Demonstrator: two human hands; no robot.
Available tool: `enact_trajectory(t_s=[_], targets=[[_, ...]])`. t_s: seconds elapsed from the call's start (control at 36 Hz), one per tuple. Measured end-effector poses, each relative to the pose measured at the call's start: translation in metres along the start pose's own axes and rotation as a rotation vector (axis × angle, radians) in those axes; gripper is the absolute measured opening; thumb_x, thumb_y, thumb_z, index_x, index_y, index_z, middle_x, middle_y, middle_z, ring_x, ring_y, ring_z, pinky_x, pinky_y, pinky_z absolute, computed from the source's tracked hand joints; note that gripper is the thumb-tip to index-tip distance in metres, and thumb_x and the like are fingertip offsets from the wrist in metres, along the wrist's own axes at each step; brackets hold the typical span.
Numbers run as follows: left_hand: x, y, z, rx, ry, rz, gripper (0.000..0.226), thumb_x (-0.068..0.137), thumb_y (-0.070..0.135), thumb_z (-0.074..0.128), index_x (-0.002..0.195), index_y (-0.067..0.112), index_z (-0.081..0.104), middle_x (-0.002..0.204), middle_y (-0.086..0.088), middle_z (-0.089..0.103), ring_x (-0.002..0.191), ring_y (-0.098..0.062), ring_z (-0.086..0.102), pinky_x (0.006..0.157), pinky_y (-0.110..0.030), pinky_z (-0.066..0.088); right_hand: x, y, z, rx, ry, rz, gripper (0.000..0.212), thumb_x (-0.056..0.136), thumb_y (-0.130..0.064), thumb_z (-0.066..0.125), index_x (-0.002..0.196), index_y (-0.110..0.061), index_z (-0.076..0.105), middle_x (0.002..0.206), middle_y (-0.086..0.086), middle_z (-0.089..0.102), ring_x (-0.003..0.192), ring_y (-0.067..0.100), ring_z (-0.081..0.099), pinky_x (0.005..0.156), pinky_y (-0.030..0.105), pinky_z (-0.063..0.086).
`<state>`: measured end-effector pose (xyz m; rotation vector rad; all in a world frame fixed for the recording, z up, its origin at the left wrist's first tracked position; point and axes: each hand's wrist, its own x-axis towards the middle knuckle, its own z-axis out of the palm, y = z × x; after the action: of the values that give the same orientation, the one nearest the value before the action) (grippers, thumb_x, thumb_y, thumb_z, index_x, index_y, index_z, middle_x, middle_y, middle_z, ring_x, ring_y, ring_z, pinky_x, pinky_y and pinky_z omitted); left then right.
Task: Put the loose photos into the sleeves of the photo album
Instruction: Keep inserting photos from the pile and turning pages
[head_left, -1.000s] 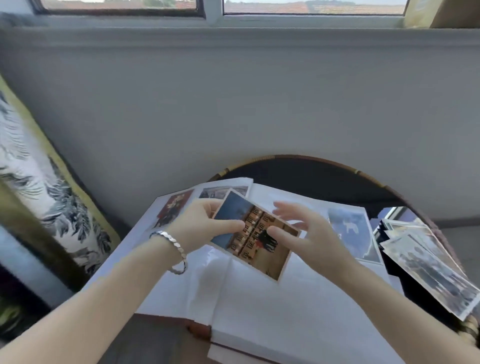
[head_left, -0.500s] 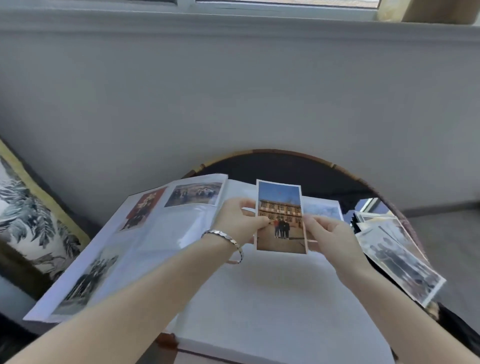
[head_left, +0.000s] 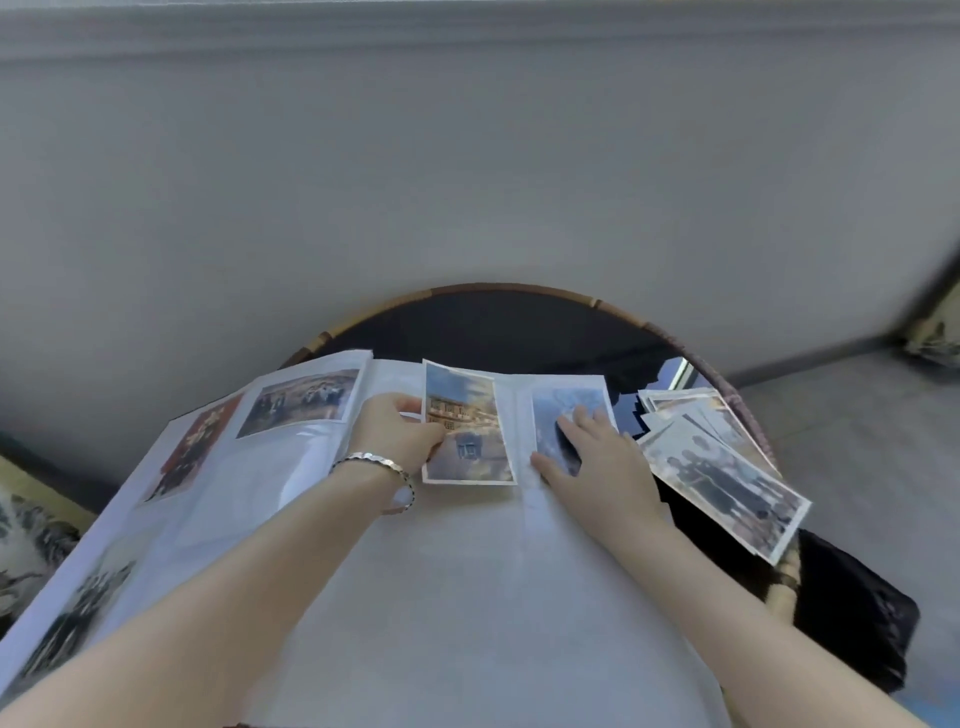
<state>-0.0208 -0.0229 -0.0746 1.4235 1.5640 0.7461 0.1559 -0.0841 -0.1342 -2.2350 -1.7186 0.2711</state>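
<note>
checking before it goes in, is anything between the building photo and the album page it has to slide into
Nothing visible does. The left hand pinches the building photo by its left edge, right over the album's right page. The right hand rests beside it on the sleeved sky photo, clear of it.

White album (head_left: 467, 597) pages; photo (head_left: 465, 423) of blue sky and tan building; silver bracelet (head_left: 374, 462); black, brown-rimmed bench (head_left: 493, 327); grey wall (head_left: 467, 182).

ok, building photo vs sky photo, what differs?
The building photo is pinched at its left edge by the left hand; the sky photo lies flat under the right hand. The building photo shows almost whole; the sky photo is partly covered. Both are portrait, on the album.
</note>
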Motion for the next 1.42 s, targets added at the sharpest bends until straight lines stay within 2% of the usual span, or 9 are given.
enact_trajectory(t_s=[0.28, 0.42, 0.56, 0.78, 0.86, 0.94, 1.0, 1.28, 1.42], targets=[[-0.007, -0.006, -0.022, 0.079, -0.013, 0.060, 0.018, 0.082, 0.004, 0.064, 0.075, 0.020, 0.062, 0.067, 0.003, 0.063, 0.062, -0.014, 0.059, 0.054, -0.019, 0.047, -0.031, -0.012, -0.010, -0.004, -0.016, -0.141, 0.038, 0.099, -0.034, 0.029, 0.127, -0.017, 0.047, 0.137, -0.004, 0.041, 0.135, 0.015, 0.029, 0.112, 0.027, 0.004], [-0.022, -0.017, -0.034, 0.080, -0.051, 0.067, 0.022, 0.081, 0.001, 0.065, 0.075, 0.023, 0.062, 0.053, 0.010, 0.064, 0.055, -0.013, 0.059, 0.045, -0.013, 0.046, -0.084, -0.013, -0.024, 0.044, -0.364, -0.166, 0.106, 0.074, -0.077, 0.039, 0.149, -0.021, -0.011, 0.149, -0.016, -0.023, 0.130, -0.005, -0.028, 0.103, 0.016, -0.020], [-0.037, -0.023, -0.035, 0.025, -0.086, 0.043, 0.024, 0.082, -0.001, 0.064, 0.076, 0.022, 0.060, 0.052, 0.009, 0.064, 0.046, -0.007, 0.060, 0.043, -0.015, 0.048, -0.095, -0.006, -0.015, -0.068, -0.308, -0.187, 0.106, 0.069, -0.082, 0.022, 0.149, -0.022, -0.012, 0.141, -0.016, -0.033, 0.135, -0.001, -0.030, 0.109, 0.022, -0.020], [-0.060, -0.025, -0.034, 0.087, -0.168, 0.088, 0.021, 0.084, 0.005, 0.064, 0.081, 0.026, 0.060, 0.068, 0.003, 0.069, 0.053, -0.004, 0.063, 0.047, -0.013, 0.048, -0.095, -0.008, -0.016, -0.016, -0.260, -0.201, 0.071, 0.094, -0.055, 0.032, 0.150, -0.025, -0.001, 0.154, -0.011, -0.017, 0.135, -0.003, -0.022, 0.110, 0.021, -0.016], [-0.067, -0.026, -0.033, 0.132, -0.197, 0.106, 0.021, 0.083, 0.006, 0.064, 0.083, 0.027, 0.059, 0.073, -0.001, 0.071, 0.066, -0.013, 0.066, 0.059, -0.022, 0.051, -0.095, -0.009, -0.017, 0.106, -0.209, -0.183, 0.060, 0.097, -0.045, 0.039, 0.149, -0.025, 0.019, 0.157, -0.012, 0.002, 0.142, 0.000, -0.007, 0.109, 0.016, -0.011], [-0.069, -0.029, -0.033, 0.154, -0.268, 0.100, 0.021, 0.083, 0.004, 0.062, 0.085, 0.025, 0.061, 0.064, -0.003, 0.070, 0.057, -0.015, 0.064, 0.059, -0.027, 0.052, -0.097, -0.009, -0.016, 0.309, -0.064, -0.088, 0.027, 0.092, -0.030, 0.055, 0.118, -0.023, 0.060, 0.148, -0.010, 0.036, 0.138, -0.002, 0.021, 0.104, 0.007, 0.008], [-0.070, -0.030, -0.034, 0.190, -0.312, 0.094, 0.019, 0.082, 0.002, 0.061, 0.088, 0.020, 0.065, 0.053, -0.001, 0.064, 0.043, -0.010, 0.054, 0.052, -0.021, 0.047, -0.098, -0.009, -0.016, 0.359, -0.010, -0.037, 0.003, 0.088, -0.024, 0.062, 0.088, -0.024, 0.065, 0.138, -0.010, 0.049, 0.133, -0.002, 0.032, 0.096, 0.005, 0.019], [-0.066, -0.016, -0.040, 0.352, -0.393, 0.082, 0.023, 0.084, 0.006, 0.059, 0.071, 0.025, 0.063, 0.083, -0.012, 0.073, 0.061, -0.015, 0.062, 0.049, -0.013, 0.049, -0.095, -0.006, -0.019, 0.471, -0.006, 0.032, 0.008, 0.085, -0.019, 0.065, 0.080, -0.016, 0.069, 0.126, -0.011, 0.057, 0.126, -0.002, 0.040, 0.088, 0.005, 0.021], [-0.066, -0.021, -0.035, 0.318, -0.436, 0.060, 0.016, 0.083, 0.001, 0.057, 0.088, 0.008, 0.070, 0.051, -0.006, 0.059, 0.044, -0.017, 0.050, 0.046, -0.021, 0.045, -0.095, -0.006, -0.023, 0.539, -0.023, 0.053, 0.007, 0.086, -0.019, 0.065, 0.082, -0.016, 0.069, 0.123, -0.012, 0.058, 0.118, -0.004, 0.042, 0.090, 0.010, 0.022]])
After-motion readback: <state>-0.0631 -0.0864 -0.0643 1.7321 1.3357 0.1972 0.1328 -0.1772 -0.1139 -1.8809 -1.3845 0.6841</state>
